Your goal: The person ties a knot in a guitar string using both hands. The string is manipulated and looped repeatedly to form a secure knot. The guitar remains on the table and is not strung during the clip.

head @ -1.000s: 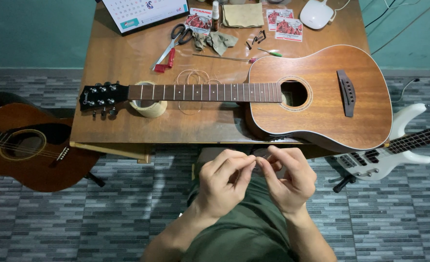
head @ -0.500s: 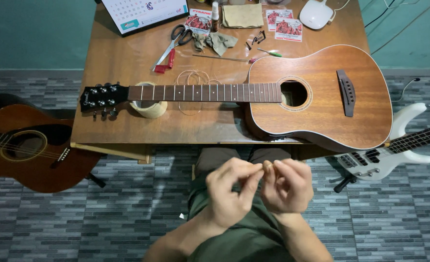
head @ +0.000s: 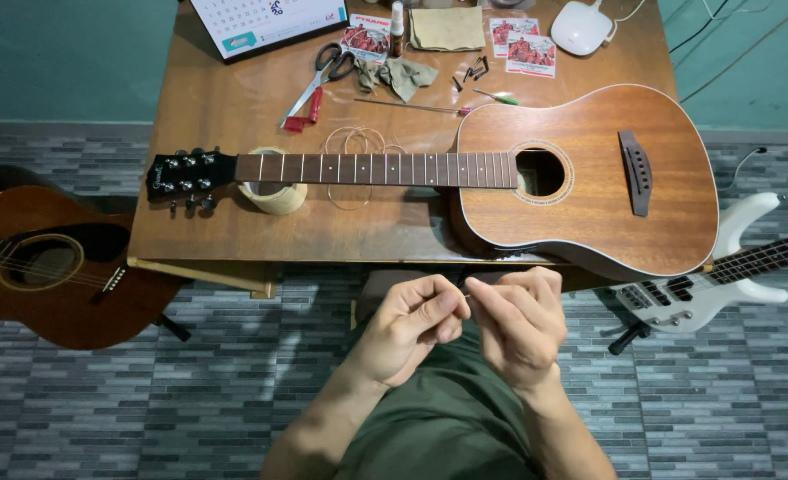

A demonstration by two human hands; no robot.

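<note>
My left hand [head: 409,325] and my right hand [head: 520,322] are held together over my lap, just below the table's front edge. Their thumbs and forefingers pinch something very small and thin between them [head: 467,295]; what it is I cannot tell. A brown acoustic guitar [head: 589,178] with no strings lies flat on the wooden table [head: 225,222], its neck [head: 376,169] resting on a roll of tape [head: 274,191] and its headstock [head: 180,173] pointing left. Loose coiled strings [head: 354,142] lie beside the neck.
Scissors [head: 323,76], red-handled pliers [head: 309,107], a cloth [head: 398,76], string packets [head: 527,49], a calendar [head: 265,20], a small bottle [head: 397,18] and a white device [head: 580,27] sit at the table's back. Another acoustic guitar [head: 38,258] stands left, a white electric guitar [head: 723,276] right.
Both hands have stayed pinched together over my lap, shifting slightly and turning their fingers. Nothing on the table has moved.
</note>
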